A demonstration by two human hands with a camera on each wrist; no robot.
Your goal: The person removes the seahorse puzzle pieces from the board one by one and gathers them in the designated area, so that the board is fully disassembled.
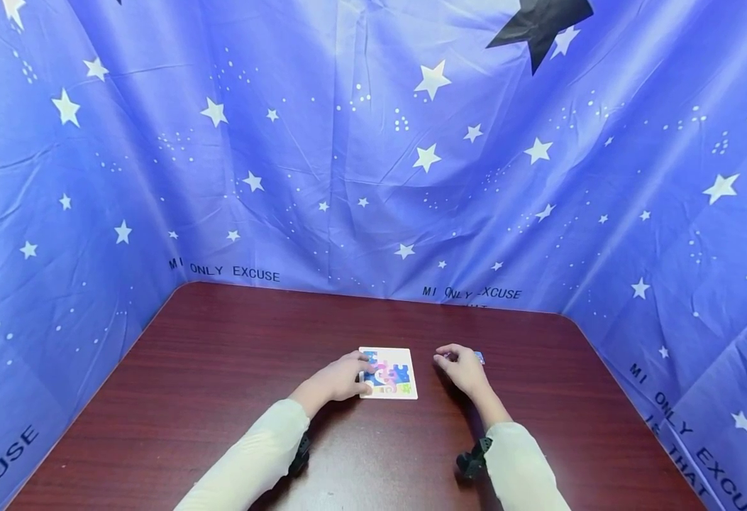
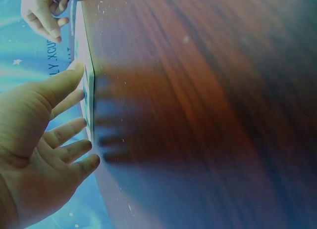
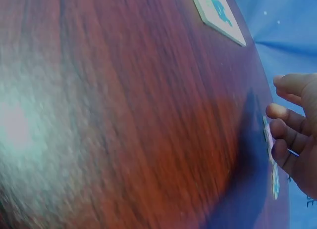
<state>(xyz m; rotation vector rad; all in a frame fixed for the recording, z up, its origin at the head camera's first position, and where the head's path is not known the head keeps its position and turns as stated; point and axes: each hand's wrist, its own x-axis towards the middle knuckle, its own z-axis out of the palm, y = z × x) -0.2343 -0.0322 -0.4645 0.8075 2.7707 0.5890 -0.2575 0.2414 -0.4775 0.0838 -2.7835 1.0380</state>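
A square puzzle board with a white border lies on the table, partly filled with blue, pink and yellow pieces. My left hand rests at its left side with fingers spread over the edge; in the left wrist view, the left hand has its thumb and fingertips on the thin board. To the right of the board, my right hand hovers with loosely bent fingers over loose puzzle pieces. The right wrist view shows those pieces flat on the table behind the fingers, partly hidden.
The dark red-brown wooden table has a glossy surface. Blue curtains with white stars stand along its back and both sides. Black wrist devices sit under both forearms.
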